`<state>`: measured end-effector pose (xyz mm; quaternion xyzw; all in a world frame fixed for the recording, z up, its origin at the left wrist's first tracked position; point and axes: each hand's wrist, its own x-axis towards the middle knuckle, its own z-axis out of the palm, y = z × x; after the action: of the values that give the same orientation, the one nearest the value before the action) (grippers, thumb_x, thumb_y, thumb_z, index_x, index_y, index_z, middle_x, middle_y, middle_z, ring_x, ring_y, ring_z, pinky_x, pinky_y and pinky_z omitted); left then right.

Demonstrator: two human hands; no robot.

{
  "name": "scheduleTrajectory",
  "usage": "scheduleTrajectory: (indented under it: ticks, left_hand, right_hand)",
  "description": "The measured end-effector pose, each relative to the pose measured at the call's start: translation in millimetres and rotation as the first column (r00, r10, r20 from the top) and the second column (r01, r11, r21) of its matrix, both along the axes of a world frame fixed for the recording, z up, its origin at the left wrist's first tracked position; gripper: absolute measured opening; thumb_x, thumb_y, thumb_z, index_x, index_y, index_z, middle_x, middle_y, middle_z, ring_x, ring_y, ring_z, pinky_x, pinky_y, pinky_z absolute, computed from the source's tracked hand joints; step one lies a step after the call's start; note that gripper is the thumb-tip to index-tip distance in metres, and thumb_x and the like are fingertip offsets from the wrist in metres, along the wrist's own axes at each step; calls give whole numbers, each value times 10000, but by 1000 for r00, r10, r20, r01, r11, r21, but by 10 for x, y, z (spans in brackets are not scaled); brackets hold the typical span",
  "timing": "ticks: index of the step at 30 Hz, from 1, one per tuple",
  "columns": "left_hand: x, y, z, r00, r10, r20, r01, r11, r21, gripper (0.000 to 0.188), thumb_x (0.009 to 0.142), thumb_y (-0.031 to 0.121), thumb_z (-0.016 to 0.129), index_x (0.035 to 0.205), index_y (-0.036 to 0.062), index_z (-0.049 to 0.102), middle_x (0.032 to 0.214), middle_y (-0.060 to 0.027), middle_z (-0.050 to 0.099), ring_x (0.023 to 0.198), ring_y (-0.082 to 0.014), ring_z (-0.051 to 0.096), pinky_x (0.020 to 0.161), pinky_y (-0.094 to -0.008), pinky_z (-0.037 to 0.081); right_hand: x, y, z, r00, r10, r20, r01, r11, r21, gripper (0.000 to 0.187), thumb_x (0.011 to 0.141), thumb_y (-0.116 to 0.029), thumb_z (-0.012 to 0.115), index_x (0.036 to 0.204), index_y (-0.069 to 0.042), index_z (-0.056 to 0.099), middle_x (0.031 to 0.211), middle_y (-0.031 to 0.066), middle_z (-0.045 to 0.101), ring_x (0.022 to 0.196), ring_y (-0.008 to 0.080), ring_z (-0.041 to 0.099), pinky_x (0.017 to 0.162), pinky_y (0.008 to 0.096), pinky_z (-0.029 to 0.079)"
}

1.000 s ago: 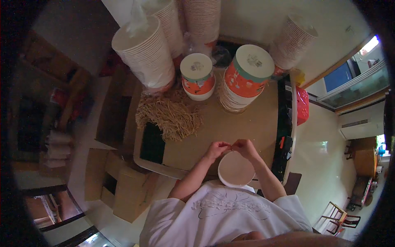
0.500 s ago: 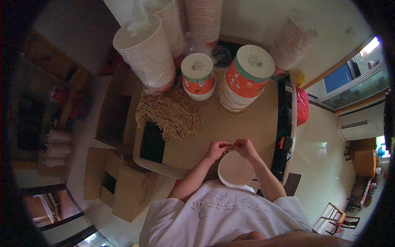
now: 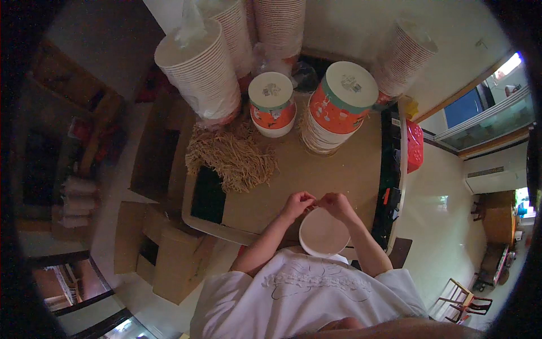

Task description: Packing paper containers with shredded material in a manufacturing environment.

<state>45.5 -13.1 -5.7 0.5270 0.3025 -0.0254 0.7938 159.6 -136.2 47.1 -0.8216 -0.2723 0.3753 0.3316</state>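
Note:
A white paper bucket (image 3: 324,233) rests between my forearms at the table's near edge, its open mouth facing up. At its far rim, my left hand (image 3: 298,206) is closed in a pinch. My right hand (image 3: 337,205) meets it there, fingers bent and pressed together over the rim. What the fingertips hold is too small to make out. Beyond my left hand lies a heap of tan twisted paper cords (image 3: 237,158). Farther back stand upturned paper buckets with orange and green print, a shorter one (image 3: 272,106) and a taller stack (image 3: 339,110).
Tall stacks of white buckets in clear plastic (image 3: 200,70) line the back left, and another stack (image 3: 405,59) stands at the back right. Cardboard (image 3: 305,175) covers the tabletop (image 3: 226,230). Open cardboard boxes (image 3: 175,254) sit on the floor at left. A red plastic stool (image 3: 415,146) is at right.
My right hand's fingers have shifted slightly left and down at the rim. The left hand and the bucket have hardly moved.

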Motion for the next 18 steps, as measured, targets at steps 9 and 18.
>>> scheduleTrajectory:
  ticks: [9, 18]
  left_hand:
    - [27, -17, -84, 1000, -6, -27, 4, 996, -87, 92, 810, 107, 532, 879, 55, 564, 803, -26, 592, 661, -103, 553, 573, -226, 452]
    - [58, -47, -66, 999, 30, -13, -31, 993, -118, 104, 808, 115, 511, 871, 44, 554, 783, -39, 581, 670, -122, 551, 605, -251, 453]
  right_hand:
    - [82, 9, -162, 994, 92, -55, -95, 994, -50, 187, 718, -215, 638, 724, -29, 613, 604, 53, 577, 556, 101, 510, 512, 265, 414]
    - [133, -13, -240, 977, 50, -207, -58, 998, -31, 175, 723, -179, 615, 729, -4, 613, 608, 23, 569, 567, 73, 490, 500, 239, 393]
